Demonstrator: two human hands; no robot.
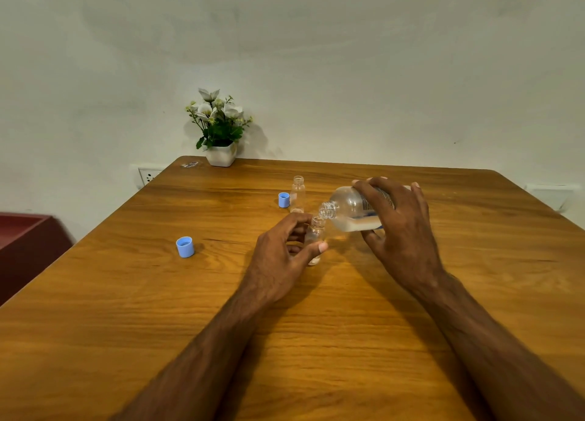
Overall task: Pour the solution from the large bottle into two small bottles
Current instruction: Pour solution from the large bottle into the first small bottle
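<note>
I've got the big bottle [356, 210] gripped in my right hand [400, 227], tipped left, mouth just over the small bottle [315, 240] my left hand [281, 259] pinches upright on the surface [158, 325].

**Wooden table against a pale wall**

A wooden table [126, 310] with warm orange-brown grain fills the lower view. Behind it rises a plain off-white wall [348, 72], faintly mottled. At the table's far left corner stands a white flowerpot [221, 156]. Left of the table: a wall socket [148, 176] and dark red furniture [28, 243].
</note>
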